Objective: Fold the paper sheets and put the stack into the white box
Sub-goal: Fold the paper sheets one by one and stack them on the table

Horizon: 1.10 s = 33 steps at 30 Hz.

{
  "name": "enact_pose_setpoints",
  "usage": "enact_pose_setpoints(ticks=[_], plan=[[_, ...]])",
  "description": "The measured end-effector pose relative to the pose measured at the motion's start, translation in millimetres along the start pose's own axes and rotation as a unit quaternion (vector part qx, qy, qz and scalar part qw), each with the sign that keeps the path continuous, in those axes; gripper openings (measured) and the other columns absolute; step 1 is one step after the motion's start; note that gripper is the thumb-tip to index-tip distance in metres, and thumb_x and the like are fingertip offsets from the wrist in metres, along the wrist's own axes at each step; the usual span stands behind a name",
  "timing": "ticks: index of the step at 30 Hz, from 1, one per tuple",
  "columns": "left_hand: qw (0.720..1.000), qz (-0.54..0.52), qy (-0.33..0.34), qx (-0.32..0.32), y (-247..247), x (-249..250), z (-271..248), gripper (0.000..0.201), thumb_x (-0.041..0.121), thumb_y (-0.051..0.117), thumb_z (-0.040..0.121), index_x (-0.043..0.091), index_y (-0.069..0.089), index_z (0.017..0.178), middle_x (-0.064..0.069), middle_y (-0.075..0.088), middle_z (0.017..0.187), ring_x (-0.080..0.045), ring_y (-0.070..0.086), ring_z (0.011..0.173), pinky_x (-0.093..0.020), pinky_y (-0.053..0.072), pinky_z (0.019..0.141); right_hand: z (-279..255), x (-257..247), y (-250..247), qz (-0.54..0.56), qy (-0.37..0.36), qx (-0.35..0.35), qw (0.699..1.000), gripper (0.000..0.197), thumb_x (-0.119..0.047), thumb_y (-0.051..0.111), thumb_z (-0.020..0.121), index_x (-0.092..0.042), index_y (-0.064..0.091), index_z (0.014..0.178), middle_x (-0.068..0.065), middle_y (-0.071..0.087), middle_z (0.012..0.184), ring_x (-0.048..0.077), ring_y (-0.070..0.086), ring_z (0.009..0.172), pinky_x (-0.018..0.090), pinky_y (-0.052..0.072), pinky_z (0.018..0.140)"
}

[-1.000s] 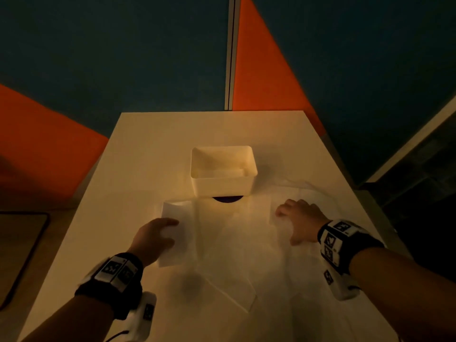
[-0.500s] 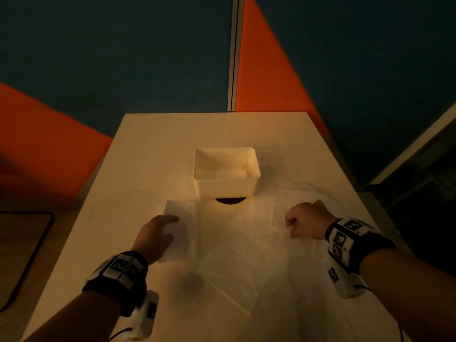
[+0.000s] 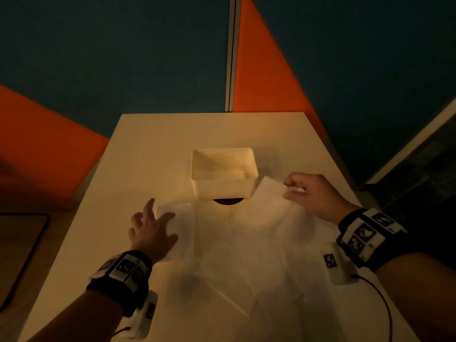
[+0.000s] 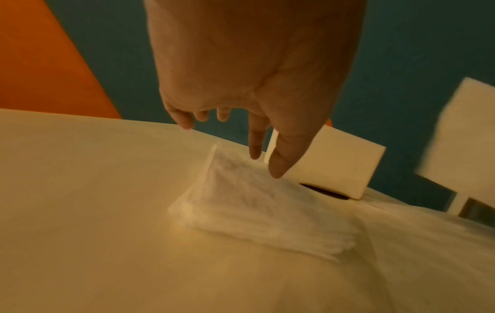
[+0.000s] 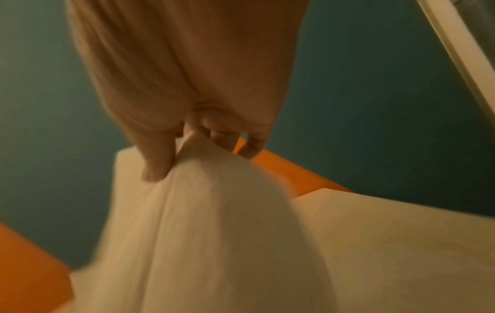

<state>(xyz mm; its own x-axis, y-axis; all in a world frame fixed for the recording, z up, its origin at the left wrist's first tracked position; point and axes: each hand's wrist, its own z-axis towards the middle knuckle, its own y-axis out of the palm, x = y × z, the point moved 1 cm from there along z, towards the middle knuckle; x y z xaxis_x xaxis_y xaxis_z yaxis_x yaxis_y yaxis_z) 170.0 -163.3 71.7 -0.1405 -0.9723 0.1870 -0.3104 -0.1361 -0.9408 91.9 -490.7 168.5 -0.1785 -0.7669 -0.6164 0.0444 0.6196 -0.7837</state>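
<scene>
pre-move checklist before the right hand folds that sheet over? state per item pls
1. Right hand has the sheet: ok, thumb and fingers pinch its far corner, lifted off the table.
2. Grip holds a single sheet only: cannot tell, the right wrist view is blurred.
3. Left hand steadies the folded paper: ok, fingers spread, thumb on it.
4. Landing area for the fold: not ok, other sheets lie overlapping in front of the person.
5. White box is clear of the lifted sheet: cannot tell, the corner is close beside its right wall.
6. Box ready for the stack: ok, open top, something pale already inside.
</scene>
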Motion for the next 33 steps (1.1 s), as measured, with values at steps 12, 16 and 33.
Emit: enact_pose_setpoints(ticks=[12, 16, 33], plan=[[0.757, -0.606, 0.116, -0.218, -39.0, 90.9, -31.9, 0.051, 0.051, 0.066, 0.072, 0.027, 0.062, 0.116, 0.002, 0.067, 0.117, -0.019, 0.061, 0.110, -0.038, 0.046, 0.098, -3.5, -49.3, 17.7, 0.357, 0.083, 0.135, 0.921, 0.011, -0.016, 0.059, 0.091, -0.015, 0.062, 0.101, 0.004, 0.070, 0.097, 0.021, 0.066, 0.089, 0.037, 0.057, 0.075], [0.709, -0.672, 0.069, -0.201, -43.2, 105.6, -36.0, 0.041, 0.028, 0.064, 0.080, 0.011, 0.062, 0.118, -0.009, 0.068, 0.114, -0.025, 0.065, 0.104, -0.041, 0.054, 0.088, -7.5, -50.4, 35.2, 0.404, 0.098, 0.132, 0.900, 0.009, -0.012, 0.058, 0.090, -0.012, 0.061, 0.099, 0.010, 0.070, 0.095, 0.028, 0.066, 0.088, 0.047, 0.055, 0.081], [0.696, -0.699, 0.107, -0.126, -60.7, 89.8, -24.8, 0.023, 0.007, 0.048, 0.093, 0.013, 0.068, 0.102, -0.005, 0.072, 0.095, -0.020, 0.066, 0.084, -0.030, 0.055, 0.070, -19.9, -26.7, 29.3, 0.505, 0.081, 0.012, 0.859, 0.023, 0.004, 0.051, 0.088, -0.011, 0.068, 0.093, 0.000, 0.072, 0.081, 0.015, 0.067, 0.075, 0.028, 0.056, 0.064]])
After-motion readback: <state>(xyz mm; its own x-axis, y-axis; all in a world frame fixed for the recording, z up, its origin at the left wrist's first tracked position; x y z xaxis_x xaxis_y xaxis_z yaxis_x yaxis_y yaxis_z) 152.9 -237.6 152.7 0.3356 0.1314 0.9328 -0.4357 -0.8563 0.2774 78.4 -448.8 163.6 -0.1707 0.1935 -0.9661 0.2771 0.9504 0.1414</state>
